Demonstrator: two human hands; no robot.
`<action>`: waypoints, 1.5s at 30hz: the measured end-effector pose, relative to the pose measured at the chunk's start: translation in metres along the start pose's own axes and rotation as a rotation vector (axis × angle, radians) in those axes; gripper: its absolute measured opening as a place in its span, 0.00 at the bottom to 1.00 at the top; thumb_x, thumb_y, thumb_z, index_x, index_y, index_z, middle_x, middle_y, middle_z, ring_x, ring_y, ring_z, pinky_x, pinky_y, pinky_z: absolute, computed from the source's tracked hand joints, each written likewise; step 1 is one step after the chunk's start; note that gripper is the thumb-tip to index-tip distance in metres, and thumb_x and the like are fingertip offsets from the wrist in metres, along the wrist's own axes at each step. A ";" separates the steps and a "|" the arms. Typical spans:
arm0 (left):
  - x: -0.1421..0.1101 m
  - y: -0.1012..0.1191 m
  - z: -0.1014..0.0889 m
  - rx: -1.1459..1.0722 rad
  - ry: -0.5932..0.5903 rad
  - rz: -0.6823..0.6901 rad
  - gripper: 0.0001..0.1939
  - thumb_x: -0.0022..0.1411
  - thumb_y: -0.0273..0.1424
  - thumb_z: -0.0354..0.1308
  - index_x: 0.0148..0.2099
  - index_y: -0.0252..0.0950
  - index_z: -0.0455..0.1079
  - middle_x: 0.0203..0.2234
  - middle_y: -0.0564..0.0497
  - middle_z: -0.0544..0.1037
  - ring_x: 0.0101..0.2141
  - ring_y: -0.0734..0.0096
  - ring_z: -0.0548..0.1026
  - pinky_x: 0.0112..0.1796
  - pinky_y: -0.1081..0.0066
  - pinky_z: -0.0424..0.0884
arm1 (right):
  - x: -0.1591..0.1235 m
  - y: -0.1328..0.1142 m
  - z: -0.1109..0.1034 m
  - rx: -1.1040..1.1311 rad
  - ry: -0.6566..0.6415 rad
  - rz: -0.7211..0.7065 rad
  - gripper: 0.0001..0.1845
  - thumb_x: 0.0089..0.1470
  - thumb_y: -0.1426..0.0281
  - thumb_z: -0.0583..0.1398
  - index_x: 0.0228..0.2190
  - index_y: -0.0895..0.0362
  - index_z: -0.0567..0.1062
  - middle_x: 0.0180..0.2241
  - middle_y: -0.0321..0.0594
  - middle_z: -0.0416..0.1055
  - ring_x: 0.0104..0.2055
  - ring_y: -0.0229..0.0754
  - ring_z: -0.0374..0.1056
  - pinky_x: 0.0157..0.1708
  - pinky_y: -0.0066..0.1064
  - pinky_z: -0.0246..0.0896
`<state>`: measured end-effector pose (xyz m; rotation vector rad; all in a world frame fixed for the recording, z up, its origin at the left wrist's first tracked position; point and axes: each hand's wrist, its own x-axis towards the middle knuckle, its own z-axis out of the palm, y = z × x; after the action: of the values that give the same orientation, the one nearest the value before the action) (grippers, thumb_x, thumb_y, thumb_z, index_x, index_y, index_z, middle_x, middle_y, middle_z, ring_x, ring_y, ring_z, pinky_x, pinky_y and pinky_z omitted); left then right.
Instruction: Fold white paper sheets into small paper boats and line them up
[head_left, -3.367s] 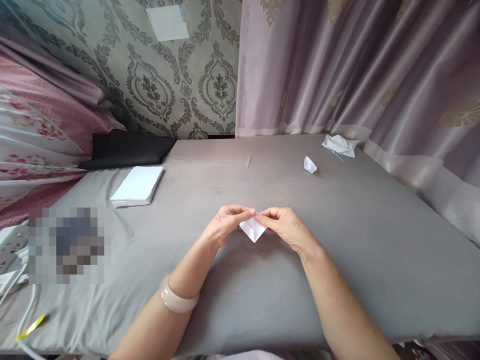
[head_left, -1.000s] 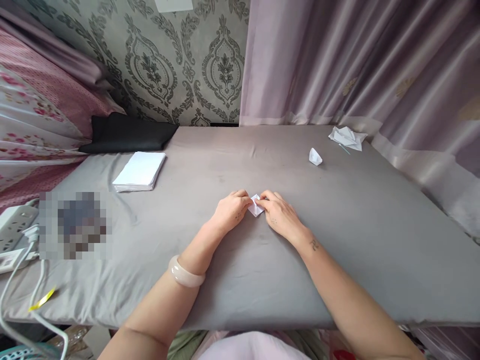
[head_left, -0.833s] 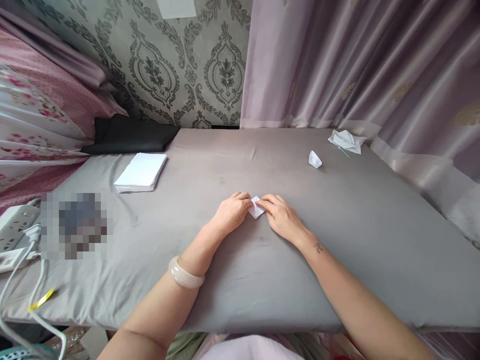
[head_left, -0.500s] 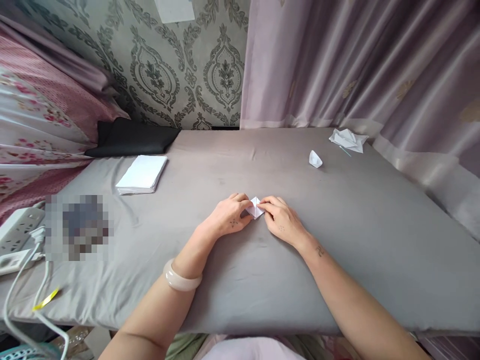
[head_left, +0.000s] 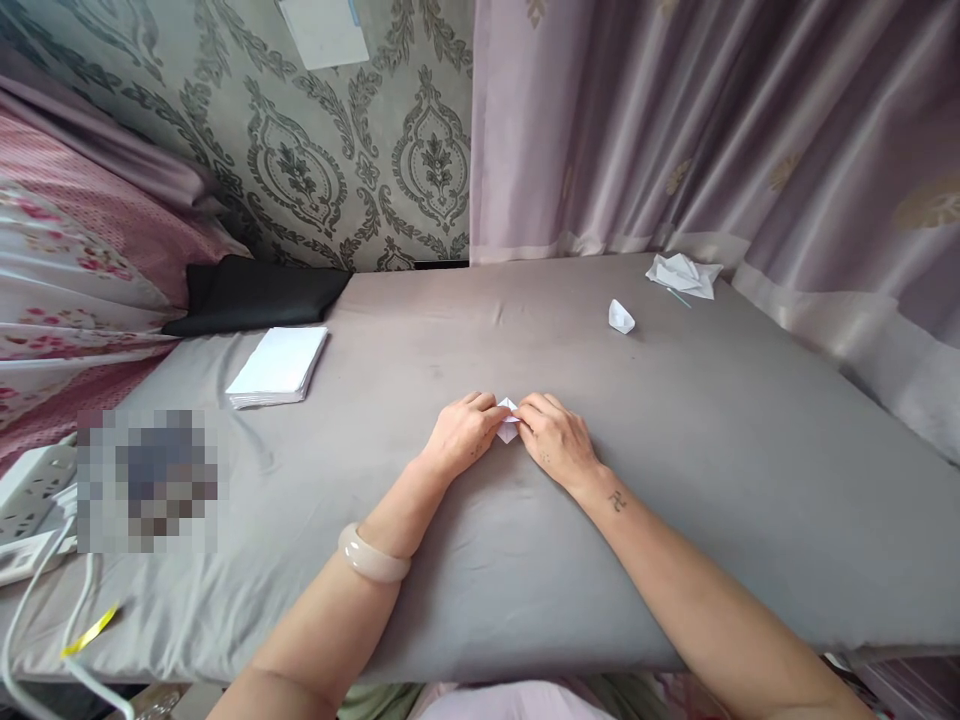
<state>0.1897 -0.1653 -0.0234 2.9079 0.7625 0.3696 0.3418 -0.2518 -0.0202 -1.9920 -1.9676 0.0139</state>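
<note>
A small folded white paper (head_left: 508,432) lies on the grey cloth-covered table (head_left: 480,560), between my two hands. My left hand (head_left: 466,432) grips its left side with closed fingers, the fingertips at its middle. From the other side my right hand (head_left: 556,440) has its fingers closed on the right edge. A flap across the paper's middle is lifted between the fingertips. Parts of the paper are hidden under the fingers of both hands.
A stack of white paper (head_left: 277,366) lies at the left, before a black cloth (head_left: 259,293). A folded paper piece (head_left: 621,317) and more folded papers (head_left: 684,274) are at the back right. Power strips (head_left: 34,490) with cables and a yellow strip (head_left: 91,630) occupy the left edge.
Both hands have drawn closer together over the paper, and a flap at its middle is now raised. The camera view has tilted slightly.
</note>
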 end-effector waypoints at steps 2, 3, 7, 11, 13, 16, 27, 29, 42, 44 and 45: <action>0.001 -0.002 0.001 -0.016 0.022 0.028 0.18 0.71 0.31 0.41 0.45 0.41 0.73 0.38 0.47 0.75 0.40 0.67 0.70 0.39 0.70 0.67 | 0.000 0.000 -0.002 -0.020 -0.027 -0.007 0.12 0.62 0.74 0.52 0.38 0.53 0.75 0.39 0.40 0.73 0.44 0.41 0.65 0.31 0.30 0.56; 0.001 -0.004 0.001 -0.023 0.031 0.041 0.18 0.71 0.31 0.41 0.45 0.40 0.73 0.40 0.47 0.75 0.41 0.66 0.69 0.41 0.69 0.67 | 0.000 0.000 -0.003 -0.028 -0.037 -0.011 0.13 0.62 0.74 0.51 0.38 0.54 0.75 0.40 0.41 0.73 0.44 0.41 0.65 0.31 0.29 0.56; -0.002 -0.005 -0.001 -0.028 -0.026 0.085 0.17 0.70 0.27 0.41 0.48 0.38 0.72 0.44 0.46 0.74 0.44 0.65 0.68 0.43 0.68 0.68 | -0.005 0.001 -0.008 -0.048 -0.066 -0.048 0.15 0.62 0.75 0.49 0.39 0.54 0.75 0.41 0.42 0.72 0.43 0.41 0.64 0.33 0.30 0.57; -0.009 0.006 -0.011 0.054 -0.138 0.107 0.21 0.62 0.18 0.44 0.53 0.34 0.67 0.48 0.43 0.71 0.47 0.60 0.66 0.46 0.65 0.68 | -0.011 0.003 -0.011 -0.051 -0.077 -0.105 0.17 0.58 0.78 0.50 0.43 0.55 0.74 0.45 0.43 0.70 0.45 0.44 0.63 0.40 0.34 0.59; -0.011 0.013 -0.017 0.096 -0.192 0.084 0.23 0.59 0.18 0.46 0.56 0.32 0.65 0.48 0.41 0.70 0.47 0.57 0.66 0.45 0.63 0.69 | -0.014 0.003 -0.012 -0.040 -0.083 -0.106 0.21 0.56 0.80 0.50 0.48 0.56 0.71 0.47 0.44 0.70 0.46 0.45 0.62 0.43 0.35 0.59; -0.012 0.018 -0.026 0.096 -0.249 0.028 0.25 0.57 0.17 0.45 0.55 0.32 0.65 0.47 0.41 0.71 0.46 0.58 0.68 0.45 0.64 0.69 | -0.018 -0.001 -0.014 -0.023 -0.093 -0.093 0.28 0.54 0.80 0.49 0.57 0.56 0.65 0.49 0.44 0.69 0.47 0.46 0.62 0.45 0.36 0.58; -0.008 -0.001 -0.025 -0.233 -0.141 -0.180 0.24 0.56 0.17 0.43 0.43 0.43 0.75 0.44 0.53 0.78 0.46 0.67 0.73 0.37 0.72 0.72 | -0.031 -0.020 -0.013 -0.041 -0.089 -0.062 0.24 0.62 0.70 0.49 0.58 0.53 0.66 0.54 0.50 0.65 0.51 0.52 0.59 0.46 0.43 0.56; -0.009 -0.001 -0.023 -0.228 -0.117 -0.145 0.23 0.56 0.17 0.44 0.43 0.42 0.75 0.44 0.52 0.78 0.46 0.66 0.74 0.40 0.71 0.72 | -0.028 -0.019 -0.013 -0.019 -0.080 -0.060 0.23 0.61 0.70 0.49 0.57 0.54 0.67 0.54 0.50 0.65 0.51 0.52 0.59 0.47 0.43 0.56; -0.008 -0.013 -0.015 -0.286 -0.065 -0.076 0.11 0.66 0.31 0.49 0.42 0.39 0.73 0.42 0.49 0.77 0.42 0.66 0.74 0.40 0.70 0.69 | -0.014 -0.004 -0.004 0.201 0.024 -0.018 0.13 0.55 0.73 0.55 0.43 0.54 0.74 0.48 0.42 0.72 0.48 0.46 0.64 0.48 0.37 0.61; -0.007 -0.012 -0.014 -0.266 -0.056 -0.073 0.12 0.68 0.31 0.47 0.41 0.38 0.73 0.41 0.48 0.77 0.42 0.66 0.74 0.40 0.70 0.69 | -0.012 -0.003 -0.002 0.205 0.043 -0.008 0.11 0.58 0.71 0.55 0.41 0.54 0.75 0.46 0.42 0.73 0.46 0.45 0.65 0.46 0.36 0.62; -0.007 -0.012 -0.013 -0.256 -0.051 -0.079 0.13 0.68 0.30 0.46 0.41 0.38 0.73 0.41 0.48 0.77 0.42 0.66 0.74 0.39 0.70 0.70 | -0.011 -0.002 -0.001 0.208 0.051 -0.007 0.11 0.60 0.70 0.54 0.40 0.54 0.75 0.46 0.41 0.73 0.45 0.45 0.65 0.45 0.36 0.62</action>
<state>0.1745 -0.1578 -0.0143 2.6310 0.7586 0.3544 0.3392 -0.2632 -0.0212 -1.8346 -1.8589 0.1575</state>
